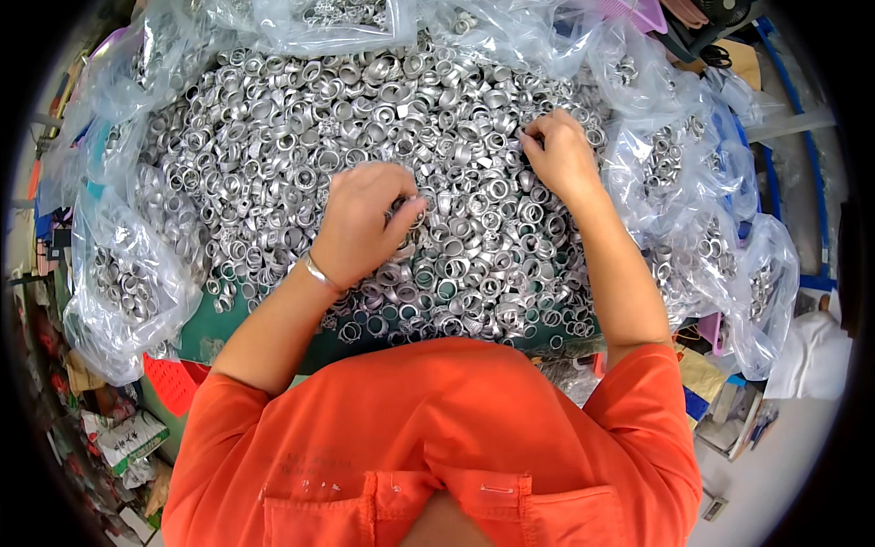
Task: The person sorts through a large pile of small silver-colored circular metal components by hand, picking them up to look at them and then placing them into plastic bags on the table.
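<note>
A thick heap of silver-coloured metal rings (456, 191) covers the green tabletop (219, 319), many of them shaped like finger rings. My left hand (365, 219), with a bangle (315, 271) on its wrist, reaches into the middle of the heap. Its fingers curl down and the thumb bends toward them; whatever lies between the tips is hidden. Farther right, at the heap's upper right part, my right hand (562, 155) has its fingers curled and the thumb close to the index finger. I cannot make out what that hand grips. Loose rings surround both hands.
See-through plastic bags with more rings border the heap at the left (128, 273), the back (337, 23) and the right (702, 237). A red plastic basket (171, 383) is below the table's left front edge. A white cloth (809, 356) lies at the right.
</note>
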`<state>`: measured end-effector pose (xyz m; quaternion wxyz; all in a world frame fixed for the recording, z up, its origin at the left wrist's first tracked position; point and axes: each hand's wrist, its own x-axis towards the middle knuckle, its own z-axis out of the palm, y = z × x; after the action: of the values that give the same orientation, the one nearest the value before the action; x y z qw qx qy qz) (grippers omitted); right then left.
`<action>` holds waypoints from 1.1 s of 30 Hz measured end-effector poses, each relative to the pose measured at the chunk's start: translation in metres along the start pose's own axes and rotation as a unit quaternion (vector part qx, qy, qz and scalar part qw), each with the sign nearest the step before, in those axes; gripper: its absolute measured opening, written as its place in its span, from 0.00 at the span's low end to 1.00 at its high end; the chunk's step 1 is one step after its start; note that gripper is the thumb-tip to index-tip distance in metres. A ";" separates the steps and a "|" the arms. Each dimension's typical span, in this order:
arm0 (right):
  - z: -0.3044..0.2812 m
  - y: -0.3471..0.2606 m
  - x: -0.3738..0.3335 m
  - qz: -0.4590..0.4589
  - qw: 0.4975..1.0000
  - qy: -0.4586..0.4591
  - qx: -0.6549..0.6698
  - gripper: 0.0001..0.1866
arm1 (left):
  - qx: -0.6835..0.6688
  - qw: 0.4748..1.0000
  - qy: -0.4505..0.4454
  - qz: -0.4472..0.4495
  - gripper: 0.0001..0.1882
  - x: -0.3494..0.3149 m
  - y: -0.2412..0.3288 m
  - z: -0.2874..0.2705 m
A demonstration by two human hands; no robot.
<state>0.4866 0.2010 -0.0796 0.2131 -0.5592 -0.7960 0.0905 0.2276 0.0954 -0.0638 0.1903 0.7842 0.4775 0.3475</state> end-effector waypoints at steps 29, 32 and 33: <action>-0.003 -0.062 -0.030 0.136 0.840 -0.061 0.522 0.07 | -0.272 0.950 -0.075 -0.135 0.10 0.045 0.015 0.028; -0.002 -0.068 -0.040 0.095 0.843 -0.050 0.527 0.06 | -0.255 0.955 -0.069 -0.137 0.10 0.040 0.011 0.032; 0.000 -0.066 -0.043 0.096 0.835 -0.050 0.539 0.07 | -0.246 0.960 -0.057 -0.118 0.09 0.037 0.012 0.032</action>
<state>0.4422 0.1378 -0.0646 0.4308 -0.4241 -0.5732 0.5532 0.2695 0.1235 -0.0644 0.4445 0.6697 0.4545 0.3840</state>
